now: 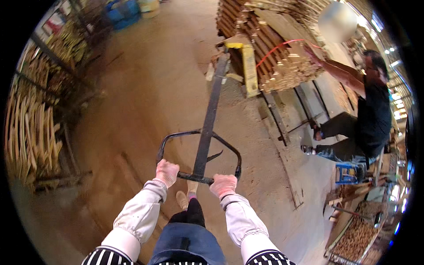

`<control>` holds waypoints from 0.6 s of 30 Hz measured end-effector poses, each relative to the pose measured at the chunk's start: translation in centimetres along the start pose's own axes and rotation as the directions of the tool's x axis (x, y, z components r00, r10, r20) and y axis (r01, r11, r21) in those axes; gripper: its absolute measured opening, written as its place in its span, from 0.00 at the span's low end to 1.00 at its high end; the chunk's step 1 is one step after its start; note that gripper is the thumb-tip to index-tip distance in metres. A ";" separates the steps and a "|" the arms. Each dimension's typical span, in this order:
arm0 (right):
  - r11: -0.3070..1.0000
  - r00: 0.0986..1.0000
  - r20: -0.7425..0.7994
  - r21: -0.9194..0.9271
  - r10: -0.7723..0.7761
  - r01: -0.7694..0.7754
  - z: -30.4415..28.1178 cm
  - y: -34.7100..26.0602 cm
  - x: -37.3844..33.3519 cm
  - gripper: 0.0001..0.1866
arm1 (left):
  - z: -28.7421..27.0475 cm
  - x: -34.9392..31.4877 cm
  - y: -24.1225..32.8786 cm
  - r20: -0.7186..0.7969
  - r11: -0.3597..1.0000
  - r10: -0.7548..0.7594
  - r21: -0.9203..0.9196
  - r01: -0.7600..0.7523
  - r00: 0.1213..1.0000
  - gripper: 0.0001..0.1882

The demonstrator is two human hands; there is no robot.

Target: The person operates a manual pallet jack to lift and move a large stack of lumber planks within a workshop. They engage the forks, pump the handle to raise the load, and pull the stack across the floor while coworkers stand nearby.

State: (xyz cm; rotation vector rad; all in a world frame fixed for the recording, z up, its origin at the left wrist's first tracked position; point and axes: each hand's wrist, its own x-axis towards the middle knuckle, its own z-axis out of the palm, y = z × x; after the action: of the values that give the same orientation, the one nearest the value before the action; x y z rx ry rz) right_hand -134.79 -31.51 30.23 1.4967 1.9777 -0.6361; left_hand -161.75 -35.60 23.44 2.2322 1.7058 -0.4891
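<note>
My left hand point(168, 172) is wrapped round the left end of the crossbar of a black metal pull handle point(206, 137). Near the crossbar's right end, my right hand point(224, 184) grips the same handle. A bent frame loops out beyond both hands, and a thin lever point(215, 156) sticks out beside the shaft. The long flat shaft runs away from me to a yellow metal part point(250, 70) beside a stack of wood strips point(289, 73). What the shaft joins to underneath cannot be made out.
A person in dark clothes point(374, 115) stands at the right, arm stretched toward the stack, where a red strap point(282, 44) runs. Dark rails point(274, 117) lie under it. Wood strips point(33, 137) lean at the left. Blue barrels point(121, 14) stand far off; a blue stool point(346, 173) is right.
</note>
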 end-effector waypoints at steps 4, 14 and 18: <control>0.999 0.999 0.046 -0.052 0.008 -0.006 0.5 -1.1 -1.2 0.15 | 3.9 -1.5 -0.2 -0.173 0.996 -0.032 -0.091 0.016 0.984 0.05; 0.995 0.999 -0.022 0.089 -0.033 0.035 2.5 1.6 -4.5 0.13 | -0.1 -4.5 3.4 -0.172 0.999 0.009 -0.030 -0.014 0.985 0.03; 0.998 0.999 -0.025 0.047 -0.028 0.029 4.5 3.9 -6.4 0.13 | -1.1 -4.7 6.8 0.091 1.000 -0.017 0.008 0.017 0.996 0.05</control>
State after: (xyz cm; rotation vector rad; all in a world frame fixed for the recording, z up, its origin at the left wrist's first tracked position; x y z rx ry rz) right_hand -128.94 -37.99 31.26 1.5132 2.0189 -0.6844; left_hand -156.19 -41.01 26.65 2.1666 1.6808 -0.5926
